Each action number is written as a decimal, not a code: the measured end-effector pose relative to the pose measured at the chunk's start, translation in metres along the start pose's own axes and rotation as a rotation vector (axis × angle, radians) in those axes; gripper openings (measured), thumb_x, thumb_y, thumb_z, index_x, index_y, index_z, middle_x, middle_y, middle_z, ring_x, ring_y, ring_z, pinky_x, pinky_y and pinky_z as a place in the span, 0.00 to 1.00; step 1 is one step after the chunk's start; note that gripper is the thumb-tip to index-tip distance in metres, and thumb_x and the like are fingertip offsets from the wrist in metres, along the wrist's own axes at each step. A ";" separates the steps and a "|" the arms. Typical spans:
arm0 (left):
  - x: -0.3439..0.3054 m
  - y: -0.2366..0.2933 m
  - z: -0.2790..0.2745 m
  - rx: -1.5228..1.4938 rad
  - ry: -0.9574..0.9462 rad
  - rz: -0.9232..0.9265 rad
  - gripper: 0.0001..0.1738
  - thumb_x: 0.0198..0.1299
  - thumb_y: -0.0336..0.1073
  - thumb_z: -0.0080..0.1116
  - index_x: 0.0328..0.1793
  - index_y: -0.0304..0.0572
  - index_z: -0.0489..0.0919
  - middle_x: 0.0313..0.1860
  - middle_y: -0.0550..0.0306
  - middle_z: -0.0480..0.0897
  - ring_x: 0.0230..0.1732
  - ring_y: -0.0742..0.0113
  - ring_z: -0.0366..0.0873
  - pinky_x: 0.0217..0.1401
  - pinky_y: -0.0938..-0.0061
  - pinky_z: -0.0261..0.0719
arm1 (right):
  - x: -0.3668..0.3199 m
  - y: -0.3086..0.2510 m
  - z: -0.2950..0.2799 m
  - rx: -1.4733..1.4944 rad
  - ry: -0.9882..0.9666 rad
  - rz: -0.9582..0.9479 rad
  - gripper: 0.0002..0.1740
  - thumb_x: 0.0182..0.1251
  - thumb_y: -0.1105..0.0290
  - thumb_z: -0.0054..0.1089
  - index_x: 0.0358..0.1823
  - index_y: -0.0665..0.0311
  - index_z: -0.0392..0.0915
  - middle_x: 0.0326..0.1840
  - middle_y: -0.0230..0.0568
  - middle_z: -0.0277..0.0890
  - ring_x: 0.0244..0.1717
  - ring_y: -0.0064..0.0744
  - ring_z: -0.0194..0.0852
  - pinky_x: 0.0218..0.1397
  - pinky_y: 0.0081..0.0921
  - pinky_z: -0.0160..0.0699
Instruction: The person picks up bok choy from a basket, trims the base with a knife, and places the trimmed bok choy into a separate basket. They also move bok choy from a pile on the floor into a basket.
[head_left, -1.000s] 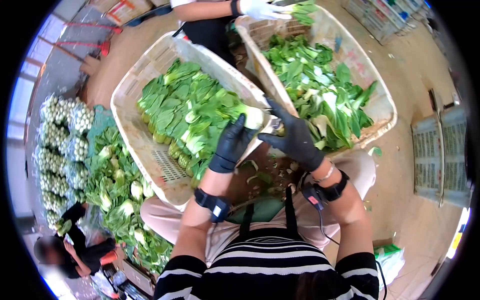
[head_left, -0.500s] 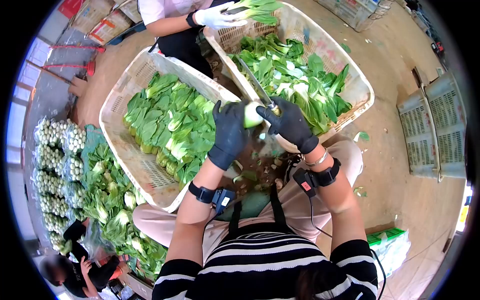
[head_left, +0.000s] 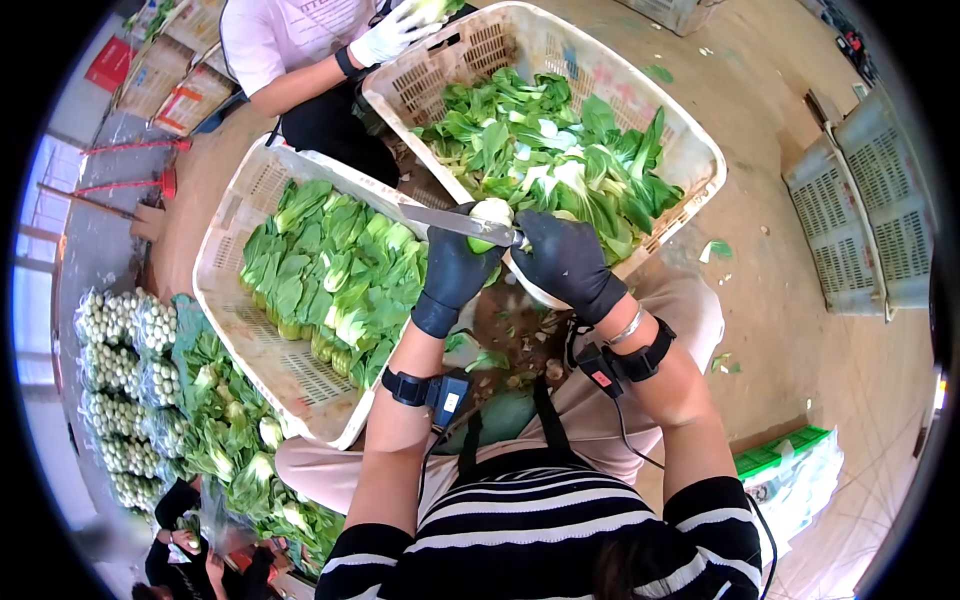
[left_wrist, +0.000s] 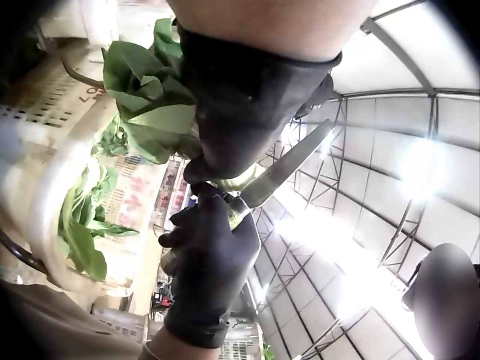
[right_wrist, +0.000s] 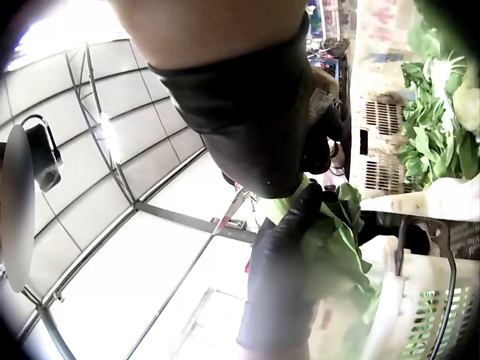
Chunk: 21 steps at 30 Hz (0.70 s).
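Observation:
In the head view my left hand point(head_left: 455, 265), in a black glove, grips a head of bok choy point(head_left: 492, 212) with its pale base end up. Its green leaves point(left_wrist: 150, 101) spread out from under that hand in the left wrist view. My right hand point(head_left: 565, 260), also black-gloved, holds a knife point(head_left: 450, 220) by its handle, which the fingers mostly hide. The blade lies across the bok choy's base and points left over my left hand. Both hands are close together, between two crates.
A left crate point(head_left: 300, 395) holds rows of bok choy; a right crate point(head_left: 700, 195) holds loose leaves. Another person's white-gloved hand point(head_left: 395, 35) is at the far side. Piled bok choy point(head_left: 235, 420) and bagged vegetables point(head_left: 120, 400) lie left. Grey crates point(head_left: 850, 210) stand right.
The bok choy's base has turned from pointing right to facing up. The knife blade has swung from pointing away to lying across it. The head view has shifted, and the other person's hand has moved back.

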<state>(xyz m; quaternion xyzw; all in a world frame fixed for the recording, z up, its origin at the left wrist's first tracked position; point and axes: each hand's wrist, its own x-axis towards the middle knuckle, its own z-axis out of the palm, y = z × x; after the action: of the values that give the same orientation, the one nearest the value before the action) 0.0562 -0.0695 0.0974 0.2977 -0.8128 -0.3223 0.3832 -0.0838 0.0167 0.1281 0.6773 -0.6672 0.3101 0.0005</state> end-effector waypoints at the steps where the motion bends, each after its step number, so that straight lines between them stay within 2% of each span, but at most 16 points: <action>1: 0.001 0.001 0.001 0.009 0.011 0.006 0.24 0.39 0.37 0.69 0.43 0.35 0.76 0.35 0.45 0.79 0.39 0.48 0.75 0.44 0.60 0.70 | -0.001 0.001 -0.001 -0.018 0.035 -0.020 0.10 0.51 0.64 0.56 0.32 0.60 0.70 0.23 0.42 0.73 0.23 0.45 0.73 0.23 0.37 0.70; 6: 0.005 -0.001 0.011 0.032 0.027 0.052 0.26 0.40 0.38 0.69 0.45 0.34 0.75 0.37 0.44 0.78 0.39 0.47 0.74 0.44 0.60 0.69 | -0.004 0.013 -0.003 -0.038 0.041 -0.043 0.10 0.54 0.63 0.54 0.31 0.59 0.68 0.20 0.42 0.72 0.20 0.45 0.72 0.22 0.37 0.70; 8: 0.006 0.006 0.009 0.137 -0.094 0.059 0.26 0.43 0.35 0.69 0.49 0.32 0.73 0.39 0.45 0.79 0.41 0.54 0.78 0.44 0.66 0.75 | -0.004 0.023 0.002 -0.012 0.066 -0.025 0.08 0.55 0.64 0.52 0.32 0.59 0.67 0.19 0.42 0.72 0.20 0.45 0.72 0.21 0.38 0.70; 9: 0.007 0.002 0.009 0.121 -0.088 0.066 0.27 0.43 0.35 0.69 0.49 0.31 0.72 0.39 0.43 0.79 0.40 0.54 0.78 0.43 0.66 0.75 | -0.002 0.020 -0.004 -0.051 0.058 0.040 0.06 0.55 0.66 0.50 0.29 0.60 0.72 0.18 0.44 0.73 0.20 0.46 0.73 0.23 0.39 0.72; 10: 0.009 0.003 0.011 0.158 -0.061 0.099 0.25 0.43 0.32 0.68 0.48 0.33 0.72 0.39 0.48 0.79 0.39 0.59 0.78 0.42 0.69 0.76 | -0.007 0.041 0.004 -0.053 0.057 0.045 0.06 0.55 0.66 0.50 0.29 0.60 0.72 0.18 0.44 0.73 0.20 0.46 0.73 0.23 0.39 0.72; 12: 0.009 0.020 0.003 -0.284 -0.065 -0.105 0.27 0.40 0.34 0.70 0.47 0.36 0.72 0.42 0.48 0.77 0.42 0.56 0.76 0.46 0.67 0.74 | -0.012 0.110 0.023 -0.233 -0.267 0.351 0.09 0.54 0.66 0.50 0.24 0.61 0.76 0.21 0.47 0.75 0.22 0.48 0.75 0.25 0.41 0.74; 13: 0.011 0.021 -0.003 -0.257 -0.072 -0.099 0.27 0.40 0.32 0.70 0.48 0.36 0.71 0.43 0.51 0.77 0.44 0.61 0.75 0.48 0.71 0.74 | -0.011 0.124 0.015 -0.232 -0.239 0.394 0.09 0.53 0.65 0.50 0.23 0.61 0.77 0.23 0.49 0.76 0.23 0.48 0.76 0.27 0.41 0.75; 14: 0.015 0.026 -0.008 -0.311 -0.112 -0.074 0.29 0.40 0.33 0.70 0.50 0.36 0.70 0.43 0.52 0.77 0.44 0.62 0.75 0.48 0.71 0.73 | -0.010 0.123 0.004 -0.234 -0.214 0.435 0.10 0.52 0.65 0.51 0.21 0.61 0.78 0.25 0.50 0.77 0.25 0.49 0.77 0.30 0.41 0.76; 15: 0.019 0.025 -0.009 -0.308 -0.160 -0.048 0.29 0.41 0.33 0.70 0.51 0.36 0.70 0.43 0.52 0.77 0.44 0.63 0.75 0.48 0.72 0.73 | -0.008 0.116 -0.002 -0.201 -0.073 0.420 0.10 0.52 0.64 0.52 0.24 0.62 0.78 0.27 0.52 0.77 0.27 0.51 0.77 0.32 0.41 0.76; 16: 0.023 0.023 -0.008 -0.306 -0.196 -0.022 0.30 0.41 0.34 0.69 0.51 0.37 0.70 0.44 0.53 0.77 0.44 0.64 0.75 0.48 0.72 0.73 | -0.005 0.109 -0.007 -0.186 -0.077 0.489 0.12 0.53 0.61 0.54 0.28 0.63 0.77 0.27 0.53 0.77 0.27 0.53 0.76 0.33 0.41 0.76; 18: 0.024 0.019 -0.005 -0.322 -0.238 -0.079 0.30 0.42 0.35 0.69 0.52 0.36 0.69 0.44 0.54 0.76 0.45 0.66 0.74 0.48 0.73 0.72 | 0.001 0.086 -0.016 0.065 0.157 0.235 0.19 0.53 0.57 0.60 0.37 0.67 0.75 0.26 0.50 0.77 0.21 0.46 0.76 0.30 0.37 0.75; 20: 0.023 0.019 0.001 -0.547 -0.273 -0.295 0.32 0.42 0.36 0.70 0.53 0.36 0.69 0.45 0.56 0.76 0.46 0.67 0.74 0.49 0.74 0.72 | 0.011 0.051 -0.040 0.767 -0.064 0.399 0.28 0.52 0.55 0.65 0.46 0.70 0.72 0.23 0.46 0.75 0.17 0.34 0.74 0.27 0.29 0.74; 21: 0.023 0.002 0.009 -0.622 -0.295 -0.265 0.33 0.48 0.45 0.67 0.56 0.35 0.68 0.46 0.57 0.75 0.46 0.69 0.73 0.49 0.75 0.72 | 0.015 0.037 -0.056 0.999 -0.176 0.498 0.31 0.51 0.57 0.67 0.49 0.73 0.71 0.23 0.43 0.73 0.15 0.25 0.71 0.24 0.23 0.72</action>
<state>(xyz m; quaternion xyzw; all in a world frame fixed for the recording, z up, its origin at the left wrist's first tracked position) 0.0366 -0.0819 0.1046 0.2198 -0.6768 -0.6404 0.2890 -0.1420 0.0225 0.1643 0.4407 -0.5767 0.5213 -0.4488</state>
